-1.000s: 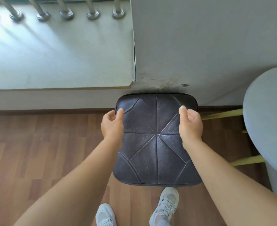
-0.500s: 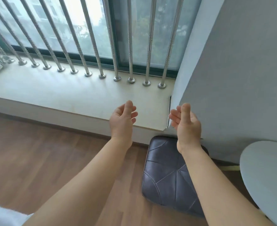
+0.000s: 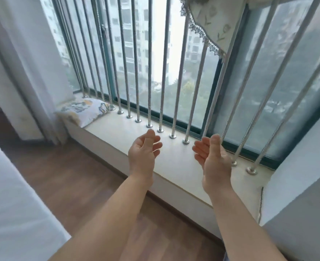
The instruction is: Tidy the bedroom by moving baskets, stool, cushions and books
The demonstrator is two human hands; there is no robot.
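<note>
The bare left hand (image 3: 143, 155) and the bare right hand (image 3: 212, 161) are hanging in the air over the pale stone window ledge (image 3: 174, 162), palms facing each other, fingers spread, holding nothing. A soft cushion with blue and yellow leaves (image 3: 83, 112) is lying flat at the far left end of the ledge, its long side running along the shiny metal window bars (image 3: 149, 72). No writing is showing anywhere.

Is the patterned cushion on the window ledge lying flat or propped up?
Lying flat. The cushion rests broad side down at the far left end of the window ledge, beside the curtain. Nothing props it up.
</note>
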